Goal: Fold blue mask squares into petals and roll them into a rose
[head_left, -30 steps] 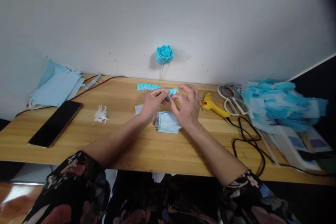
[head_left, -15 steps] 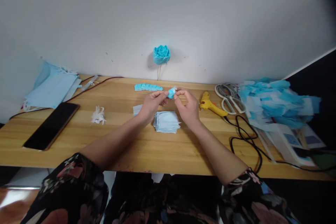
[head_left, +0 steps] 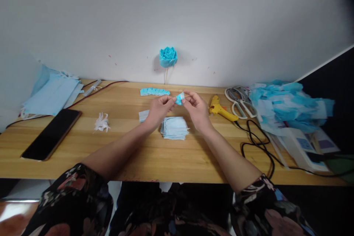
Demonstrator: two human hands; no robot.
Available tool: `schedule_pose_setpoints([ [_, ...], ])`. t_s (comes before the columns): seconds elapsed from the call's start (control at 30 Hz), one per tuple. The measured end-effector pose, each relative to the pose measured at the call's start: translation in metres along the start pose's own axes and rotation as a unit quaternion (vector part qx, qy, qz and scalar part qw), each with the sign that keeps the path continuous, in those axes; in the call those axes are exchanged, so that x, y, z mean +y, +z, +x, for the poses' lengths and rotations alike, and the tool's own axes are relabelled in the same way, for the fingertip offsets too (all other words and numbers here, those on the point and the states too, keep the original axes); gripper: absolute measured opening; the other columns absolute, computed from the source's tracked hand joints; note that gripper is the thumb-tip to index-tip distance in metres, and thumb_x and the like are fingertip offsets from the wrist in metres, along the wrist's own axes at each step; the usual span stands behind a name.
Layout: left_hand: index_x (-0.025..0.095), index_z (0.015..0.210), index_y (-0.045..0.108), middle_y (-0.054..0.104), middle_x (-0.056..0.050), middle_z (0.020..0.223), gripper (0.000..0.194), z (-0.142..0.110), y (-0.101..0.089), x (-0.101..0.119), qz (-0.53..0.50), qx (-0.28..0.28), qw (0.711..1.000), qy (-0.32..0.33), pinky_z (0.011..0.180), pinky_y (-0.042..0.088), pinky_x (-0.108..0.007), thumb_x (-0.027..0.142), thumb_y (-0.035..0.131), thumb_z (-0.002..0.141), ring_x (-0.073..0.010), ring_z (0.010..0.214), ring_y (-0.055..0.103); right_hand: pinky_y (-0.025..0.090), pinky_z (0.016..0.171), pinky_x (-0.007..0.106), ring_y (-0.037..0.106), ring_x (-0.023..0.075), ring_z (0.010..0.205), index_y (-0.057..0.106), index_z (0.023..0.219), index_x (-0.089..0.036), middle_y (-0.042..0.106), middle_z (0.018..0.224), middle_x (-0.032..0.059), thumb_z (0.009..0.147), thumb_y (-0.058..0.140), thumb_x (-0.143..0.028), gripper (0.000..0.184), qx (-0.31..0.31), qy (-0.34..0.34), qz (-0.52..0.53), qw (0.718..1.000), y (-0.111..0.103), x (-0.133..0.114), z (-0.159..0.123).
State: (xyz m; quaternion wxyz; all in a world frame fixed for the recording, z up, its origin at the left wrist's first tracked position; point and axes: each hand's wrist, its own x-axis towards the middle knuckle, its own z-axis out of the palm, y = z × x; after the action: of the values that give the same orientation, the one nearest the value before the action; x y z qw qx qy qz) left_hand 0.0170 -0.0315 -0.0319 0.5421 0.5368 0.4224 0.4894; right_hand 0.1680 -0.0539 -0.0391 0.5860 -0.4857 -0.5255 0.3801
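A pale wall [head_left: 221, 25] rises behind a wooden surface [head_left: 166, 162] that runs across the view. At the right end of the surface lies a loose heap of blue and white fabric [head_left: 293, 107], with a white box-shaped device [head_left: 293, 147] just in front of it. At the far left, several light-blue masks [head_left: 52, 94] lie overlapping, and a dark phone [head_left: 52, 134] rests flat in front of them.

Near the middle, above the surface, are the person's 2 hands. The left hand [head_left: 158, 111] is pinched on the left edge of a small blue-and-white piece [head_left: 179, 99]; the right hand [head_left: 198, 112] is clamped on its right edge, so the piece sits between them.

To the right of the right hand lies a yellow glue gun [head_left: 221, 110], with white-handled scissors [head_left: 243, 107] beyond it. A stack of pale squares [head_left: 174, 128] lies between the forearms. Behind the hands, a blue fabric flower [head_left: 168, 57] stands upright on a thin stick, and a row of folded blue pieces [head_left: 155, 92] overlaps along the surface. White scraps [head_left: 102, 122] sit right of the phone; 1 pale strip [head_left: 143, 115] lies beside the left hand.
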Motion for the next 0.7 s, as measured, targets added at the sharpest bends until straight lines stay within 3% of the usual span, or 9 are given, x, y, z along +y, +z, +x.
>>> schedule_pose_setpoints([
  [0.3,0.018,0.067,0.059,0.057,0.002,0.061,0.027,0.0016,-0.0044,-0.0077,0.085,0.008,0.995,0.049,0.057,0.038,-0.024,0.037,0.062,0.086,-0.0101,0.057,0.049,0.048,0.095,0.033,0.065,0.0175,0.096,0.074,0.103,-0.023,0.074,0.099,0.0017,0.072,0.077,-0.040,0.036,-0.025,0.095,0.112,0.989,0.0003,-0.0010,0.0019],
  [0.43,0.018,0.069,0.060,0.058,0.002,0.063,0.026,0.0017,-0.0046,-0.0086,0.085,0.006,0.995,0.048,0.057,0.038,-0.024,0.037,0.062,0.086,-0.0101,0.057,0.049,0.050,0.091,0.033,0.065,0.0167,0.089,0.075,0.103,-0.023,0.075,0.094,0.0010,0.076,0.074,-0.048,0.036,-0.041,0.094,0.110,0.989,0.0001,-0.0044,0.0008],
  [0.6,0.017,0.069,0.060,0.056,0.002,0.064,0.025,0.0009,-0.0039,-0.0076,0.090,0.008,0.994,0.064,0.058,0.037,-0.024,0.036,0.061,0.086,-0.0101,0.059,0.048,0.049,0.093,0.033,0.065,0.0184,0.099,0.074,0.106,-0.024,0.075,0.106,0.0030,0.071,0.080,-0.049,0.043,-0.048,0.087,0.091,0.991,0.0025,-0.0077,-0.0012],
  [0.7,0.017,0.069,0.060,0.056,0.002,0.064,0.025,0.0004,-0.0033,-0.0066,0.089,0.009,0.994,0.058,0.058,0.037,-0.024,0.036,0.063,0.085,-0.0101,0.059,0.048,0.049,0.084,0.030,0.063,0.0162,0.088,0.073,0.097,-0.023,0.073,0.094,0.0011,0.071,0.080,-0.047,0.036,-0.037,0.065,0.075,0.994,0.0028,-0.0049,-0.0007],
])
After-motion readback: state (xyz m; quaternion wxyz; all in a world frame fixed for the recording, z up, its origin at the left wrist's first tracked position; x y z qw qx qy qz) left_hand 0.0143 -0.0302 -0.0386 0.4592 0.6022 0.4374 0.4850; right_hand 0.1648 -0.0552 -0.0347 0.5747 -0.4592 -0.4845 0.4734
